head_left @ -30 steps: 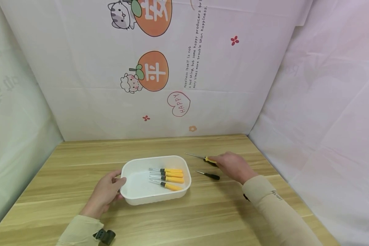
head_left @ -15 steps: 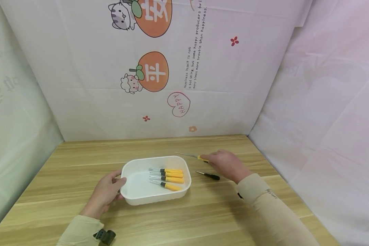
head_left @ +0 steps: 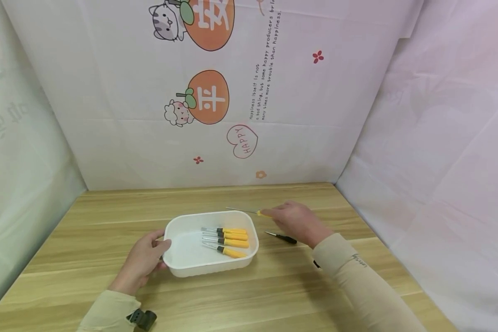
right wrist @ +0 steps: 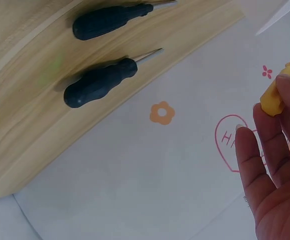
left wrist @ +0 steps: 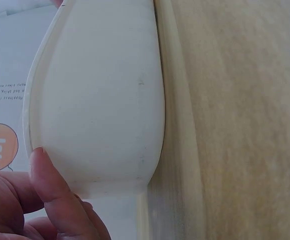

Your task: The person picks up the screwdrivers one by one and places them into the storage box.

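My right hand (head_left: 296, 222) pinches the yellow handle of a screwdriver (right wrist: 272, 99), its long thin shaft pointing left over the far right rim of a white plastic tray (head_left: 184, 246). My left hand (head_left: 144, 258) grips the tray's left end, thumb over the rim and other fingers low outside. Inside the tray's right half, several yellow-handled screwdrivers (head_left: 235, 242) lie side by side with their tips to the left. Below my right hand on the table is a black-handled screwdriver (head_left: 287, 239). The right wrist view shows two black screwdrivers, one (right wrist: 97, 85) beside the other (right wrist: 110, 22).
The tray stands on a wood-grain table (head_left: 216, 304). A white printed cloth (head_left: 149, 152) rises along the table's back edge, and more white sheeting (head_left: 423, 184) closes off the right and left sides.
My right hand has moved left with the yellow screwdriver, away from a black screwdriver, bringing the shaft to the tray's far rim. My left hand and the tray have stayed put.
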Available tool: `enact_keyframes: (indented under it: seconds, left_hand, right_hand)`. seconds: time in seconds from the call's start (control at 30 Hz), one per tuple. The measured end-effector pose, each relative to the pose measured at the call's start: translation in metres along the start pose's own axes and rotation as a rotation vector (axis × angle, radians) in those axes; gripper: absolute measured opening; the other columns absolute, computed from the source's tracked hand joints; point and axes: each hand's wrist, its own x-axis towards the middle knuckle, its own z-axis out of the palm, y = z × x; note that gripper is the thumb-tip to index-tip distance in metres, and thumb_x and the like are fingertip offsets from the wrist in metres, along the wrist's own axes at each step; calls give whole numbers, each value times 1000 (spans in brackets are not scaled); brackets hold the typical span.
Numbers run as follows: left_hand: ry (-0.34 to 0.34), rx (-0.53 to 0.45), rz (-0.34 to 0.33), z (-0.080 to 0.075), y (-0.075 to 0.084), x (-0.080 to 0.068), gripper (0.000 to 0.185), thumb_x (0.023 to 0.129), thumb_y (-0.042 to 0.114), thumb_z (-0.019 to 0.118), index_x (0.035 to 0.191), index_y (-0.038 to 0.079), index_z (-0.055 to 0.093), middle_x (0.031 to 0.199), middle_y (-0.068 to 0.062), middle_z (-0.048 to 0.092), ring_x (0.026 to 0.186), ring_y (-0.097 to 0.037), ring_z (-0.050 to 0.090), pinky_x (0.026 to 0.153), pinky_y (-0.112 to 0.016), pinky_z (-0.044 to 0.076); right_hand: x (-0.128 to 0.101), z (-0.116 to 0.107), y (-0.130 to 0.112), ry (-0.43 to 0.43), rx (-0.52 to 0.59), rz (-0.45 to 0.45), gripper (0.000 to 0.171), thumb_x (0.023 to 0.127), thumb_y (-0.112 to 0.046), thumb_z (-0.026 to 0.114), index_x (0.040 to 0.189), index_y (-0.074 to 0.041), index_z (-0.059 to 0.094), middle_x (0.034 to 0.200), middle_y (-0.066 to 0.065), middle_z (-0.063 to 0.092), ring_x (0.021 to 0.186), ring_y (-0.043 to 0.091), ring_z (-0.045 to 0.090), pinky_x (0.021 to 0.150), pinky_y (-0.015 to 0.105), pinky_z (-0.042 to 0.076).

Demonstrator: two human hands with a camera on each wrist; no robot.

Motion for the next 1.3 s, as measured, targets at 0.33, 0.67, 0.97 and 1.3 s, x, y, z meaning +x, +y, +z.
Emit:
enact_keyframes:
  seconds: [0.33, 0.67, 0.97, 1.3]
  left_hand:
    - [-3, -14, 3, -1, 1, -2, 56, 108, 18, 55, 158, 0, 38, 125, -23, 57, 74, -17, 64, 58, -27, 59]
    - [-2, -29, -3, 0, 2, -1, 53, 108, 16, 53, 157, 1, 40, 121, -22, 57, 73, -17, 61, 55, -24, 56]
    - [-3, -29, -6, -1, 1, 0, 54, 108, 16, 54, 157, 1, 40, 121, -22, 57, 74, -18, 61, 55, -24, 56]
    - [1, -23, -4, 0, 2, 0, 53, 108, 16, 54, 157, 1, 40, 120, -21, 57, 73, -17, 60, 55, -24, 56]
  right_hand:
    - [14, -1, -14, 17, -8, -46, 36, 94, -4, 70, 124, -22, 76, 104, -2, 81, 91, 16, 77, 78, 35, 63]
    - [25, 2, -25, -47, -35, -101, 44, 91, 2, 71, 127, -23, 75, 110, -5, 80, 97, 15, 76, 81, 34, 63]
    - [34, 2, -40, -220, -14, -66, 45, 94, -5, 76, 134, -26, 73, 116, -6, 78, 104, 15, 74, 88, 34, 62]
    - [38, 8, -50, -201, -117, -171, 43, 92, -4, 77, 129, -26, 76, 112, -8, 79, 97, 9, 74, 82, 27, 60]
